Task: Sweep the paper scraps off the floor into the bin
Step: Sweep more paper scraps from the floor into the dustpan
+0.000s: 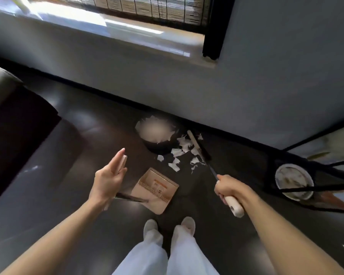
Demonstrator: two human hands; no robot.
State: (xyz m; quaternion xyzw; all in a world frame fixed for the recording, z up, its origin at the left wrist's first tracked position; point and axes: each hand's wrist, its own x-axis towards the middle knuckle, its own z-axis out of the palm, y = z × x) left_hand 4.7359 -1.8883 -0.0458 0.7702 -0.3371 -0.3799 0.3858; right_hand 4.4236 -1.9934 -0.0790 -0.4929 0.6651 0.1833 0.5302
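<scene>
Torn paper scraps [182, 150] lie on dark floor [77, 135], just right of bin [159, 148], against broom [195, 143] head. dustpan [153, 187] rests nearer you. Your right hand [229, 190] fingers curl round broom handle; your left hand [107, 181] holds dustpan handle.

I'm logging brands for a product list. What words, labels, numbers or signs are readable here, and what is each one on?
Nothing here can be read as text.
On the dustpan: a small label with orange marks inside the pan, too blurred to read.
On the bin: no lettering shows on its dark wall.
On the broom: no print visible.
</scene>
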